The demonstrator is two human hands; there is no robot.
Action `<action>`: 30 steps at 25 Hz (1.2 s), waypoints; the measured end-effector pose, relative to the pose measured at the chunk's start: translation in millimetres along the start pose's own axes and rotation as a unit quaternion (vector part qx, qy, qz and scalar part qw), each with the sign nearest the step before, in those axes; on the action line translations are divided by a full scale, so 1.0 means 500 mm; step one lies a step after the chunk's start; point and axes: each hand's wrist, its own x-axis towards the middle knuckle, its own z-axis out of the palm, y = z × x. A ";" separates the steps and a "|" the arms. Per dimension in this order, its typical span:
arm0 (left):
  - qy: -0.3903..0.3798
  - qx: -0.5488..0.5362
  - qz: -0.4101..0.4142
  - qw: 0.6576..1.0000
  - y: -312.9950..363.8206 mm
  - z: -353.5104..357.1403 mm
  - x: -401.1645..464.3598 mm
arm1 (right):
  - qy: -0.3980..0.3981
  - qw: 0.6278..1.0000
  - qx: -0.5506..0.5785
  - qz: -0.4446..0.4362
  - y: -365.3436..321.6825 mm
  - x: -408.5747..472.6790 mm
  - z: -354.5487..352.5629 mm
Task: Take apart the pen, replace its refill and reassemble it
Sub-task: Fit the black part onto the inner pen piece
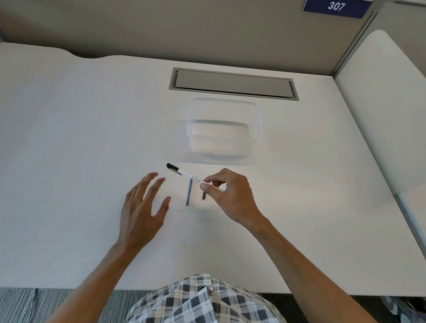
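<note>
A white pen (186, 174) with a black cap points up and to the left; my right hand (229, 193) pinches its lower end between thumb and fingers, just above the desk. Under the pen a thin blue refill (189, 192) lies on the white desk (70, 144). A short black piece (204, 195) lies beside it, partly hidden by my right fingers. My left hand (144, 207) hovers to the left of the refill with its fingers spread and holds nothing.
A clear plastic box (223, 127) stands just beyond the pen. Behind it is a grey cable hatch (232, 83) set into the desk. Partition walls close the back and right; a blue sign reading 307 (336, 6) hangs at the top right.
</note>
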 end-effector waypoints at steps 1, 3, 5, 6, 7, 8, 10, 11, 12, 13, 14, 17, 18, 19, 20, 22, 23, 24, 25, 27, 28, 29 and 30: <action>0.016 0.007 0.027 0.999 0.012 0.001 0.002 | -0.012 1.000 -0.006 0.003 0.002 -0.003 0.001; 0.025 0.028 0.093 0.995 0.027 0.003 0.007 | -0.053 0.999 -0.010 0.006 0.002 -0.009 0.002; 0.012 0.043 0.145 0.988 0.036 0.006 0.008 | -0.102 0.995 0.001 0.009 -0.002 -0.015 0.007; 0.007 0.048 0.159 0.986 0.039 0.008 0.006 | -0.123 0.992 0.008 0.011 -0.004 -0.018 0.011; 0.004 0.051 0.167 0.985 0.039 0.008 0.003 | -0.139 0.990 0.010 0.011 -0.006 -0.020 0.015; 0.001 0.052 0.169 0.984 0.037 0.008 0.000 | -0.151 0.988 0.010 0.010 -0.008 -0.021 0.018; -0.003 0.056 0.161 0.985 0.029 0.006 -0.007 | -0.152 0.988 0.016 0.012 -0.008 -0.017 0.020; -0.006 0.059 0.154 0.986 0.024 0.004 -0.010 | -0.136 0.990 0.023 0.019 -0.008 -0.011 0.020; -0.009 0.063 0.144 0.987 0.018 0.000 -0.014 | -0.113 0.993 0.025 0.025 -0.007 -0.003 0.021; -0.014 0.069 0.135 0.988 0.012 -0.003 -0.018 | -0.086 0.996 0.007 0.027 -0.006 0.007 0.024; -0.018 0.074 0.128 0.989 0.006 -0.005 -0.021 | -0.061 0.997 -0.036 0.023 -0.004 0.017 0.030; -0.036 0.083 0.117 0.989 -0.004 -0.011 -0.030 | -0.034 0.982 -0.186 -0.006 0.001 0.044 0.056; -0.041 0.083 0.112 0.989 -0.007 -0.013 -0.032 | -0.032 0.976 -0.215 -0.011 0.003 0.050 0.066; -0.046 0.084 0.105 0.990 -0.009 -0.014 -0.035 | -0.031 0.971 -0.237 -0.015 0.006 0.056 0.075; -0.049 0.086 0.096 0.991 -0.012 -0.016 -0.038 | -0.030 0.966 -0.256 -0.019 0.008 0.061 0.085; -0.054 0.090 0.079 0.991 -0.018 -0.020 -0.044 | -0.029 0.958 -0.283 -0.023 0.011 0.067 0.103; -0.055 0.091 0.074 0.992 -0.021 -0.021 -0.047 | -0.029 0.956 -0.292 -0.023 0.010 0.068 0.111; -0.056 0.091 0.069 0.992 -0.025 -0.022 -0.049 | -0.029 0.953 -0.300 -0.023 0.009 0.070 0.118; -0.057 0.092 0.065 0.992 -0.028 -0.024 -0.052 | -0.030 0.951 -0.307 -0.023 0.008 0.073 0.125; -0.060 0.088 0.062 0.992 -0.033 -0.024 -0.057 | -0.031 0.949 -0.313 -0.020 0.009 0.076 0.137; -0.059 0.083 0.060 0.993 -0.035 -0.024 -0.059 | -0.031 0.949 -0.314 -0.016 0.008 0.076 0.141; -0.059 0.078 0.056 0.994 -0.036 -0.024 -0.060 | -0.033 0.949 -0.313 -0.013 0.008 0.075 0.145; -0.057 0.073 0.050 0.994 -0.036 -0.025 -0.060 | -0.032 0.951 -0.309 -0.010 0.007 0.074 0.148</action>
